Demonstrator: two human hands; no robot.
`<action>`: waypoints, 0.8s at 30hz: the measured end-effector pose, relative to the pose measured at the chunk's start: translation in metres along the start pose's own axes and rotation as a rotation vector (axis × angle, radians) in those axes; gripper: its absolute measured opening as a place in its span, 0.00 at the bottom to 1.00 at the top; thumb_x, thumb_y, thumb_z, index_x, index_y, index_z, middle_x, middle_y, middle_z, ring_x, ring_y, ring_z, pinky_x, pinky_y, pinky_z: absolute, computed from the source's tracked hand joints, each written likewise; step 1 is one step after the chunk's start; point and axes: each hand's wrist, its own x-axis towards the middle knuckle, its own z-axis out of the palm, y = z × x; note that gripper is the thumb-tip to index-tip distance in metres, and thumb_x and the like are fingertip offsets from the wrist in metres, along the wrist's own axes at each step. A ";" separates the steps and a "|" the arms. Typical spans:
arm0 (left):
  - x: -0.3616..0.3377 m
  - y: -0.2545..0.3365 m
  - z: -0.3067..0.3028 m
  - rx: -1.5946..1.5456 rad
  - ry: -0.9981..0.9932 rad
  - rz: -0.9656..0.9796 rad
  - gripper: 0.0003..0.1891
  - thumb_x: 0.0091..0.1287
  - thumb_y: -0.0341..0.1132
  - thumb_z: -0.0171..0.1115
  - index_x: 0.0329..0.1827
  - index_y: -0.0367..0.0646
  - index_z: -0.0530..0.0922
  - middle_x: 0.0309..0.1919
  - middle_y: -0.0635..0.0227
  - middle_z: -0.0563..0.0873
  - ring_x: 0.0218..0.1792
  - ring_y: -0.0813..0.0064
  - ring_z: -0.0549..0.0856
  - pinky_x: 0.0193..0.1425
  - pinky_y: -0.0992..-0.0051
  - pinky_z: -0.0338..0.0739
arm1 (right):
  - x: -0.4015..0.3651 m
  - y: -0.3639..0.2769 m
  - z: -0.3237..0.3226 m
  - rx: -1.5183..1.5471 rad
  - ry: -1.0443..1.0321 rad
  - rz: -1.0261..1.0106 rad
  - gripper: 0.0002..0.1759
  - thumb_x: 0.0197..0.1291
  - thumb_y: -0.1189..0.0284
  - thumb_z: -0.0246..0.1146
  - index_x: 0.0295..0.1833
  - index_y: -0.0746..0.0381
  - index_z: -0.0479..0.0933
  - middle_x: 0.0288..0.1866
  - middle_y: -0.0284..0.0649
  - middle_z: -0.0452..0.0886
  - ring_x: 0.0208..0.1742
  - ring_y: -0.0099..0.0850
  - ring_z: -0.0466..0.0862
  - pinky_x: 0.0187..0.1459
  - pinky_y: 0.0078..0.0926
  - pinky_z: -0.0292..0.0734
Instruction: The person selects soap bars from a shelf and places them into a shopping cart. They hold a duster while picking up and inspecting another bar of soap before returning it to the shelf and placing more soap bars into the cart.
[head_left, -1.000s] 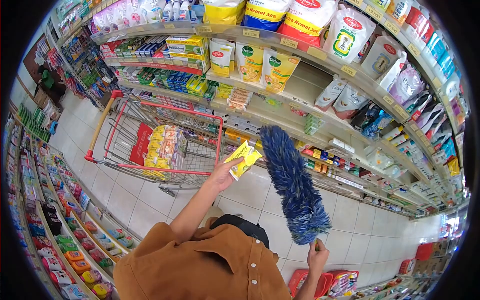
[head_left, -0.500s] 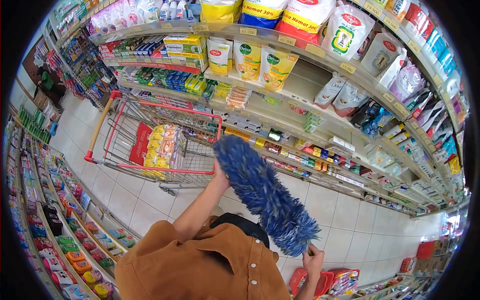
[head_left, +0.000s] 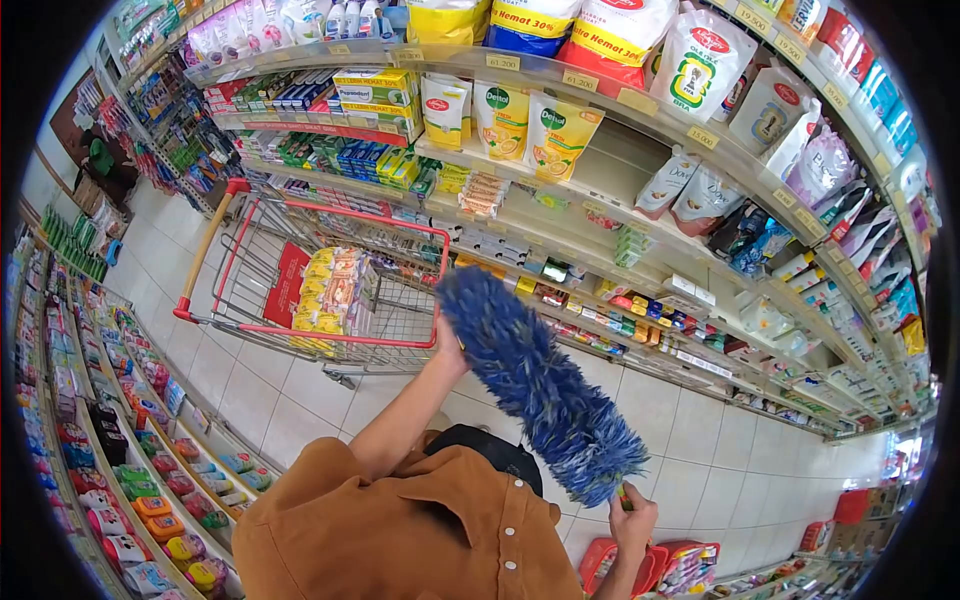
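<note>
A fluffy blue duster lies diagonally across the middle of the view, in front of my body. At its lower right end, my right hand is closed round the short handle. My left hand is at the upper left end, beside the cart's red rim; the duster's fibres hide most of its fingers, so its grip cannot be made out. The shopping cart stands on the left and holds a stack of yellow packs.
Shelves of pouches, boxes and price tags curve across the top and right. Another shelf of colourful bottles runs along the lower left. Red baskets sit on the tiled floor near my right forearm.
The duster and both hands have shifted slightly to the right in the view. The shelves and cart also appear a little further right.
</note>
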 end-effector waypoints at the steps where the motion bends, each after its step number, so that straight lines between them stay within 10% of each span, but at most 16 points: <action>1: 0.002 0.000 -0.001 0.005 0.014 -0.011 0.28 0.70 0.52 0.36 0.59 0.43 0.76 0.55 0.63 0.82 0.56 0.60 0.81 0.64 0.55 0.73 | 0.000 0.003 -0.001 0.008 0.008 -0.021 0.14 0.49 0.69 0.71 0.42 0.64 0.84 0.22 0.53 0.80 0.24 0.48 0.82 0.29 0.35 0.75; 12: 0.002 0.006 0.006 0.047 0.053 -0.081 0.27 0.74 0.55 0.35 0.57 0.46 0.77 0.54 0.64 0.83 0.56 0.64 0.81 0.63 0.56 0.74 | 0.009 -0.002 -0.013 -0.006 0.054 -0.144 0.13 0.49 0.73 0.69 0.40 0.69 0.83 0.20 0.54 0.78 0.21 0.45 0.81 0.27 0.32 0.73; 17: 0.029 -0.003 -0.038 -0.125 -0.294 0.005 0.28 0.74 0.58 0.37 0.58 0.47 0.76 0.55 0.64 0.82 0.57 0.64 0.80 0.62 0.58 0.75 | 0.011 -0.004 -0.008 -0.011 0.061 -0.147 0.12 0.49 0.73 0.69 0.40 0.67 0.83 0.22 0.55 0.79 0.23 0.47 0.82 0.27 0.33 0.74; 24: -0.001 0.009 -0.005 -0.118 -0.064 -0.097 0.29 0.72 0.60 0.41 0.60 0.47 0.75 0.56 0.64 0.81 0.58 0.61 0.78 0.65 0.57 0.71 | 0.014 -0.010 -0.007 -0.085 0.084 -0.082 0.15 0.48 0.69 0.71 0.41 0.64 0.84 0.23 0.52 0.81 0.25 0.47 0.83 0.28 0.37 0.76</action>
